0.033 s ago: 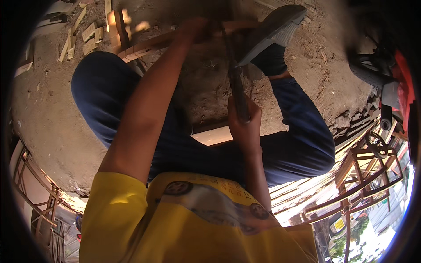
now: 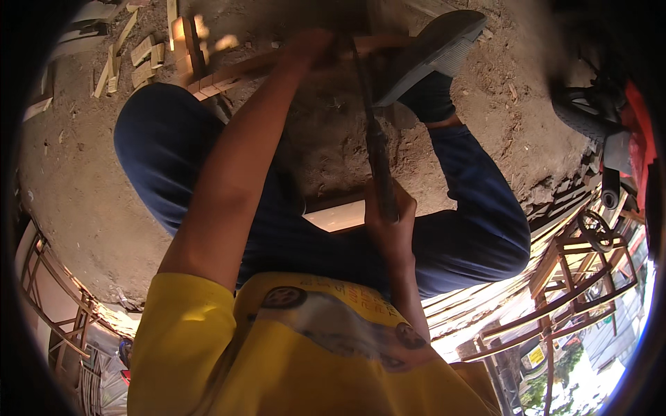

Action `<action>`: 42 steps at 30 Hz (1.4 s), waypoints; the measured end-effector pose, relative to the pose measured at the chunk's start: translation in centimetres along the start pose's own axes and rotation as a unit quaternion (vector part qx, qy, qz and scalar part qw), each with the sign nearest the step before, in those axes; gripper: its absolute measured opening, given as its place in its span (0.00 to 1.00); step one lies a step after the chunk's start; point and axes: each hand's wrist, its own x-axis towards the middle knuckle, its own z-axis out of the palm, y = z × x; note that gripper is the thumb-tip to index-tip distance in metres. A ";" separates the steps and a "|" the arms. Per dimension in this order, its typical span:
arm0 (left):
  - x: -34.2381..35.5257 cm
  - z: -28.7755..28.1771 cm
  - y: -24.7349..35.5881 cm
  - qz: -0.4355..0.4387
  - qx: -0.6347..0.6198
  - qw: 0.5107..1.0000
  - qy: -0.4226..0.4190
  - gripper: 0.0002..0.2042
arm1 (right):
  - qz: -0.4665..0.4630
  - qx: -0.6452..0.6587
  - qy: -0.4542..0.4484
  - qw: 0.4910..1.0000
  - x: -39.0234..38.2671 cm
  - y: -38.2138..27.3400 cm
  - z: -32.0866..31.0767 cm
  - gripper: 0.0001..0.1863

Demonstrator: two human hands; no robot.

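My right hand (image 2: 390,208) is closed round the handle of a long dark tool (image 2: 377,149), whose narrow front part runs up toward a reddish wooden piece (image 2: 381,43) at the top. My left arm reaches up to that end, where my left hand (image 2: 313,45) lies at the wood beside the tool; its fingers are dark and blurred, so their grip is unclear. The grey sole of my shoe (image 2: 433,55) rests up against the wood, just right of the tool's front part.
Bent legs in navy trousers (image 2: 472,243) frame the dirt ground (image 2: 69,173). Wood offcuts (image 2: 146,59) lie upper left, and a pale board (image 2: 333,215) lies between my legs. A red-and-black vehicle (image 2: 635,118) is at the right. Wooden frames (image 2: 576,277) stand at both lower sides.
My right hand and the tool's handle have moved down toward my body, and the right forearm with them. My left hand has shifted slightly right.
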 end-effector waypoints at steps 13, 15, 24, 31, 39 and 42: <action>1.0 1.4 -0.7 0.088 0.105 0.979 0.152 0.13 | 0.031 0.025 0.034 0.999 -1.9 -2.6 -0.6 0.05; 1.7 0.8 -0.4 0.055 0.048 0.995 0.068 0.16 | 0.059 0.040 0.037 0.997 -1.7 -3.3 -1.0 0.05; 0.6 -1.0 0.4 0.098 0.077 0.985 0.117 0.14 | 0.037 0.040 0.046 0.997 -1.2 -5.8 -1.2 0.06; 0.0 -2.5 2.4 0.028 0.010 0.999 -0.037 0.13 | 0.151 0.040 -0.018 0.988 5.8 -6.2 -0.7 0.05; -0.7 -2.1 3.1 0.031 0.016 0.999 0.033 0.17 | 0.141 0.046 0.014 0.989 1.4 -8.0 -2.6 0.10; -0.1 -2.5 2.8 0.018 -0.011 1.000 -0.011 0.15 | 0.185 0.045 -0.016 0.982 6.8 -7.9 -1.5 0.08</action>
